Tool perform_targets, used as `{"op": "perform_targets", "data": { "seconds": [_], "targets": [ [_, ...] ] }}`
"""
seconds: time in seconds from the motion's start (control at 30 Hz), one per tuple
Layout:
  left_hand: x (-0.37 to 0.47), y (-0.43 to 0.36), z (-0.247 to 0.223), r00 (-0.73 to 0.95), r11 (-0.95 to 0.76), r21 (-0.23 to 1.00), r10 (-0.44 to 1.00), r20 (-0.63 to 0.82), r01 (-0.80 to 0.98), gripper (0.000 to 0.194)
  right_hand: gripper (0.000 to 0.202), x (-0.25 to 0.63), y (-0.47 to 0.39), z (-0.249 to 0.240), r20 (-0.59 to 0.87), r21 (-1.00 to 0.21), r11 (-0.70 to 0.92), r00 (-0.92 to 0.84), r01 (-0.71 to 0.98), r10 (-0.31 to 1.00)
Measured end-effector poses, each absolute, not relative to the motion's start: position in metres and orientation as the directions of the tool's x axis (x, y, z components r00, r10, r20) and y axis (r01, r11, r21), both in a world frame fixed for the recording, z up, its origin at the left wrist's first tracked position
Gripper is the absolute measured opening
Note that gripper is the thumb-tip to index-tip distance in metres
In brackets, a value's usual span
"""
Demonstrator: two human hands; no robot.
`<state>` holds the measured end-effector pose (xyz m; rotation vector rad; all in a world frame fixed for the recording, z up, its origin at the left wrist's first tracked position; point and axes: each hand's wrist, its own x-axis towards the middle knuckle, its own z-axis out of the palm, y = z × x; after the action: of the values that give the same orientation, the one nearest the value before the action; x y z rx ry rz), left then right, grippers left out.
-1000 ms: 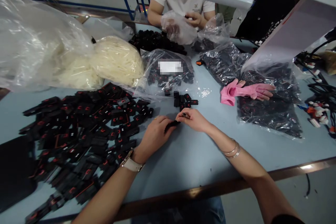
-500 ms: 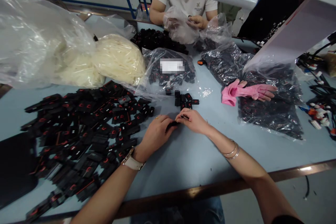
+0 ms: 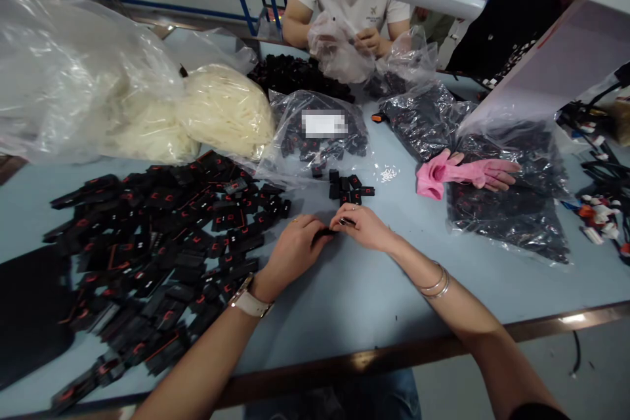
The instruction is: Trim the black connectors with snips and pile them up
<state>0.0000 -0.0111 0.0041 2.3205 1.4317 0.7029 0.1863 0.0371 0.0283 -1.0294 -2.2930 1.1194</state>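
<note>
My left hand (image 3: 295,248) grips a black plastic connector housing (image 3: 321,234) between thumb and fingers, low over the table. My right hand (image 3: 365,226) is closed, its fingertips meeting the other end of that piece. A small shiny thing shows at the right fingers; I cannot make out what it is. Just beyond the hands lies a small cluster of black housings (image 3: 348,189) with red-orange parts. To their right is a little pile of tiny white pieces (image 3: 387,174). A broad heap of similar black housings (image 3: 167,236) spreads left of my left hand.
Clear bags of cream-coloured pieces (image 3: 226,108) stand at the back left. A labelled bag of black parts (image 3: 319,144) sits mid-table. Pink gloves (image 3: 467,172) lie on bagged black parts (image 3: 512,223) at right. Opposite, a person (image 3: 344,13) handles a plastic bag. A black tray-like object (image 3: 32,315) lies left.
My hands stay together on the housing, almost unmoved. The view has shifted slightly. Across the table, the other person's hand has moved a little at the bag.
</note>
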Motion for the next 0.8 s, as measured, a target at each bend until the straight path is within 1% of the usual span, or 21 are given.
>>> {"op": "perform_targets", "data": {
  "seconds": [0.4,0.63,0.8],
  "targets": [
    [0.0005,-0.0108,0.0018,0.381,-0.466,0.492,0.885,0.267,0.735,0.008,0.013,0.1832,0.0349,0.0315,-0.047,-0.798,0.352,-0.634,0.489,0.772],
    [0.0011,-0.011,0.0014,0.389,-0.48,0.451,0.877,0.284,0.753,0.009,0.012,0.1798,0.0295,0.0357,-0.034,-0.755,0.377,-0.607,0.536,0.794],
    [0.0016,-0.0112,0.0039,0.385,-0.472,0.456,0.881,0.275,0.755,0.009,0.01,0.177,0.027,0.0354,-0.015,-0.743,0.375,-0.573,0.555,0.819]
  ]
}}
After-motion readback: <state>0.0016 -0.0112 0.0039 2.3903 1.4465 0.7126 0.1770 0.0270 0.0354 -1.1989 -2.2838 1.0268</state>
